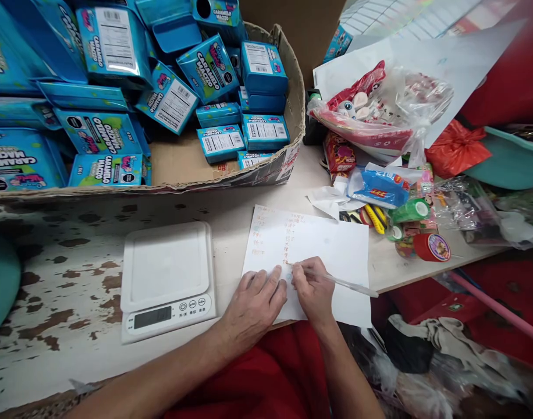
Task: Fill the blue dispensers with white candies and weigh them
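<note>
My right hand [312, 291] is closed round a slim pen [345, 282], its tip down on a white sheet of paper [345, 250]. Two columns of orange handwriting run down the upper part of the sheet. Fingers stretched out, my left hand [260, 294] lies flat on the paper's left side, close to the pen tip. To the left of that hand sits a white digital scale [166, 267] with nothing on its platform. The digits on its dark display are too faint to read.
A cardboard box [183, 171] of blue candy packets [209, 67] stands at the back left. On the right are an open candy bag [366, 128], a blue packet [380, 186], green tape [410, 210], a yellow-handled tool [375, 218] and a red-lidded jar [431, 247]. A teal basin [511, 157] lies beyond.
</note>
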Motion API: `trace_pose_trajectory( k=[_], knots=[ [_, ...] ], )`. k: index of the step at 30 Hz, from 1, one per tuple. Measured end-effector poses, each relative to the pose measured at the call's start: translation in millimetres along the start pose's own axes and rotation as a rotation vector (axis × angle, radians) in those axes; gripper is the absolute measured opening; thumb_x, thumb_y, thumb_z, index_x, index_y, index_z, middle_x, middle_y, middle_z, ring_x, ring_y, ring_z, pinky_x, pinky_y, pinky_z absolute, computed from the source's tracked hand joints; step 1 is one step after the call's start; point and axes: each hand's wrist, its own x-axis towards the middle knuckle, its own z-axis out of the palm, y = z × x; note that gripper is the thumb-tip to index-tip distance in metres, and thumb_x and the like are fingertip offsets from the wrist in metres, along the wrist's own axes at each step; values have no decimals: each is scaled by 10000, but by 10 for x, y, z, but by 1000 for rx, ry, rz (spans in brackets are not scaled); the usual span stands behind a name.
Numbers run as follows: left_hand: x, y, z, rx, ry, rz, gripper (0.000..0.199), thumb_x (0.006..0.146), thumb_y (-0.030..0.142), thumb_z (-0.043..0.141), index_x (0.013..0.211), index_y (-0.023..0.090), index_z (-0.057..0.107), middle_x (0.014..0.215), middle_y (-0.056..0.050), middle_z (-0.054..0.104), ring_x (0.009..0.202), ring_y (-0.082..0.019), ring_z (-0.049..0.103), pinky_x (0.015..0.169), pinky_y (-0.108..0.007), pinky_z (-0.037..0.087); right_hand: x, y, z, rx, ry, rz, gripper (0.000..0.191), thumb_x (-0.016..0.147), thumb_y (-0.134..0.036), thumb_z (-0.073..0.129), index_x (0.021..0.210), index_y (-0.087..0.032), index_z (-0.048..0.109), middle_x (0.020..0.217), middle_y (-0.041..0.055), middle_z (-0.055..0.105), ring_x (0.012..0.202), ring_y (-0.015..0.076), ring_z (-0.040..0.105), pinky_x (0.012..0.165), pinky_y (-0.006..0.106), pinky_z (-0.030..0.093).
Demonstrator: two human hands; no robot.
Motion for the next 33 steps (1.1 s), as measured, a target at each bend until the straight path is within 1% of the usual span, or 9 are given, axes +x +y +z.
trace_pose_trajectory(
  k=[8,14,17,20,22,24,26,29,33],
  knots=[
    [7,0,-16,-10,18,3,290,850,247,593,1130,174,611,1292,-110,578,1011,-279,531,837,-422,386,15,-15,-29,67,2,33,209,837,-320,574,684,-213,483,507,-65,495,431,95,465,434,215,389],
    [38,-22,-25,-33,41,-1,252,882,293,557,1097,171,609,1247,-116,597,979,-260,549,814,-407,386,30,-64,-57,240,64,79,215,807,-366,614,727,-199,506,570,-39,596,423,93,509,398,198,395],
    [54,-25,-147,-136,98,-49,317,892,311,543,1177,173,561,1207,-114,608,978,-246,556,820,-394,406,32,-54,-70,312,101,106,230,794,-380,628,735,-195,503,577,-41,608,407,85,496,377,189,375],
    [29,14,-360,-408,208,-194,483,902,342,526,1326,139,415,1016,-93,635,857,-187,571,758,-330,446,34,-34,-67,360,126,114,233,784,-375,637,735,-188,507,584,-42,605,406,76,483,374,182,366],
    [-41,52,-486,-576,252,-213,436,902,330,524,1279,130,433,846,-43,612,719,-147,545,668,-281,440,47,-31,-53,380,117,104,228,770,-363,647,732,-181,516,589,-40,607,416,72,486,384,178,369],
    [-167,76,-551,-603,257,-115,272,896,284,535,1134,154,523,732,-9,575,643,-138,509,611,-271,408,78,-50,-40,420,106,104,221,752,-348,655,727,-176,518,585,-40,604,420,70,489,392,175,369],
    [-342,73,-552,-555,217,-11,120,891,224,535,993,172,574,698,-7,571,638,-145,504,600,-277,387,120,-99,-52,499,105,124,219,742,-342,648,725,-179,503,575,-45,592,410,70,484,380,174,358],
    [-632,33,-496,-514,125,-15,82,896,163,513,928,176,587,725,-16,593,666,-148,521,614,-277,390,156,-208,-174,552,138,110,232,753,-373,636,792,-181,511,586,-54,589,399,75,491,375,182,373],
    [-845,14,-444,-446,98,-63,98,899,153,504,920,173,597,731,-24,594,680,-155,527,633,-282,399,42,-244,-554,265,387,-19,337,852,-439,550,1052,-169,580,757,15,664,612,134,638,559,264,521]
  ],
)
